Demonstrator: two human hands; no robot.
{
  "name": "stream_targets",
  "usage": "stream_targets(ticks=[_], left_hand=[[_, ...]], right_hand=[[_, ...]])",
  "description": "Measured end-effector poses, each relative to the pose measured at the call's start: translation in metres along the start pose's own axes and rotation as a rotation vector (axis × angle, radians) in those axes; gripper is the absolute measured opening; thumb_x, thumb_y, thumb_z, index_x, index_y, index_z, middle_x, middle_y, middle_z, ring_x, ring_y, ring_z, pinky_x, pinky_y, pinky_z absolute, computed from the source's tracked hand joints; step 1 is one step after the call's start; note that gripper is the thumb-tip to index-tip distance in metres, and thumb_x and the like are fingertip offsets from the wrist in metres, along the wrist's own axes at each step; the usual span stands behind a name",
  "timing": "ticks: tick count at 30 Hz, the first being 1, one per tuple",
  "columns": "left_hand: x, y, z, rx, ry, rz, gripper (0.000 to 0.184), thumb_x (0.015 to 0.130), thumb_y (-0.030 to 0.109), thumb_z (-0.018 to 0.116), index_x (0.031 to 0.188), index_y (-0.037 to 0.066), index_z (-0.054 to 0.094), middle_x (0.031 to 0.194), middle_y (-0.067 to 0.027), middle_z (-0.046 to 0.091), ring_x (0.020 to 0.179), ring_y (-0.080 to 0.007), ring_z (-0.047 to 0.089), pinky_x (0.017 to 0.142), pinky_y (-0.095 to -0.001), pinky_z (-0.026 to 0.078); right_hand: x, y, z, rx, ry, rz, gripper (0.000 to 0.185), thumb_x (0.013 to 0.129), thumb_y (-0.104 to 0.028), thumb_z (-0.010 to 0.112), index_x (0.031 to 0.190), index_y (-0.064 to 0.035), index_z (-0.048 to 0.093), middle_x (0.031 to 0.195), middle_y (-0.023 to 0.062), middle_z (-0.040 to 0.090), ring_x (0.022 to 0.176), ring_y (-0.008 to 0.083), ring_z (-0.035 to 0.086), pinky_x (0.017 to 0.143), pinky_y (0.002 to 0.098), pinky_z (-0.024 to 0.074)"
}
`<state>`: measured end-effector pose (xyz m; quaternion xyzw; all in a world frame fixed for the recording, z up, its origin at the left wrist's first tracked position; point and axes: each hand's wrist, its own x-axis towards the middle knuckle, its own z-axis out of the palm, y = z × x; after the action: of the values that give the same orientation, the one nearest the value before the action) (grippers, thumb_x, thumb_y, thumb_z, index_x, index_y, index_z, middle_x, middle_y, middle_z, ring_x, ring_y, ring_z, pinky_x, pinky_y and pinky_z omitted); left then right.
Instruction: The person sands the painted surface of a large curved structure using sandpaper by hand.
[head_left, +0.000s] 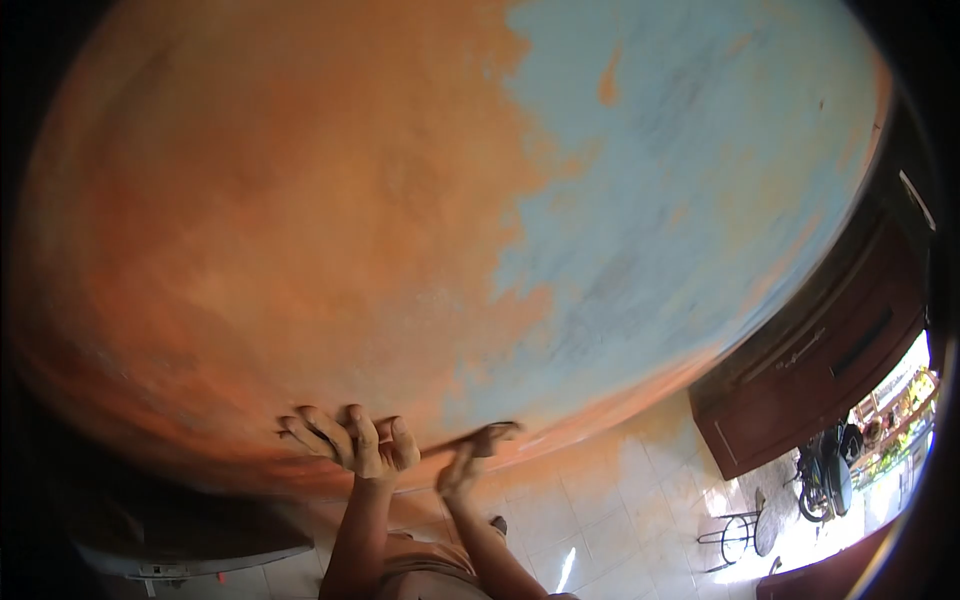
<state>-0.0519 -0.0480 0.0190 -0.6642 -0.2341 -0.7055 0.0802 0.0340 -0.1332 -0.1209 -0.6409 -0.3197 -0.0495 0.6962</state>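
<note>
Indoors, above tiles (600,530), empty left hand (370,455) splays on orange-blue surface (400,200); right hand (462,474), cannot tell.

We see a large painted surface (380,200) that appears broad and rounded in this view. Orange covers its left and central portions; pale blue, mottled with grey and orange, covers the upper right. The two colours meet along a ragged boundary, and a reddish-orange band follows the lower right edge. Near the lower margin we note a thin, dark implement (503,428), seen nearly edge-on and sloping upward to the right; we cannot distinguish its full outline or contact.
</note>
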Motion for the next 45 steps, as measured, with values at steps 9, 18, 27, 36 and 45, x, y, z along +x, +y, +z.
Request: stream_targets(ticks=[9,18,27,36,45], left_hand=[[-0.034,-0.012,0.029,-0.103,0.052,0.019,0.054,0.089,0.017,0.058,0.136,-0.008,0.047,0.150,-0.0368,0.021,0.065,-0.0150,0.055,0.050,-0.0217,0.044],[-0.017,-0.009,0.011,-0.098,0.078,0.045,0.053,0.089,0.017,0.057,0.136,-0.008,0.048,0.151,-0.0366,0.019,0.065,-0.0125,0.056,0.051,-0.0209,0.046],[-0.012,-0.006,0.011,-0.089,0.052,0.051,0.053,0.089,0.015,0.057,0.136,-0.008,0.047,0.152,-0.0356,0.017,0.064,-0.0106,0.055,0.050,-0.0201,0.047],[-0.008,-0.013,0.006,-0.102,0.058,0.005,0.055,0.090,0.016,0.056,0.138,-0.008,0.044,0.153,-0.0349,0.016,0.072,-0.0140,0.057,0.050,-0.0206,0.044],[-0.015,-0.015,0.012,-0.133,0.055,-0.011,0.054,0.090,0.018,0.056,0.138,-0.006,0.046,0.152,-0.0355,0.017,0.092,-0.0198,0.058,0.060,-0.0229,0.048]], right_hand=[[0.019,-0.013,-0.005,-0.170,0.021,-0.104,0.058,0.104,-0.022,0.032,0.151,0.0056,0.011,0.160,0.0222,-0.004,0.148,0.0357,-0.004,0.119,0.0453,0.0020],[0.006,-0.042,-0.005,-0.327,-0.025,-0.293,0.051,0.101,-0.013,0.033,0.142,0.0157,0.025,0.147,0.0406,0.018,0.137,0.0520,0.023,0.113,0.0533,0.0157],[0.043,-0.038,-0.012,-0.123,0.291,0.222,0.047,0.104,-0.027,0.037,0.136,0.0066,0.039,0.104,0.0173,0.057,0.080,0.0198,0.047,0.071,0.0320,0.0420],[0.043,-0.081,-0.009,-0.053,0.159,0.450,0.049,0.102,-0.016,0.033,0.144,0.0097,0.032,0.129,0.0282,0.049,0.098,0.0333,0.056,0.090,0.0398,0.0434],[0.065,-0.088,-0.012,0.016,0.215,0.383,0.045,0.103,-0.021,0.034,0.134,0.0113,0.041,0.085,0.0176,0.055,0.080,0.0270,0.051,0.076,0.0370,0.0431]])
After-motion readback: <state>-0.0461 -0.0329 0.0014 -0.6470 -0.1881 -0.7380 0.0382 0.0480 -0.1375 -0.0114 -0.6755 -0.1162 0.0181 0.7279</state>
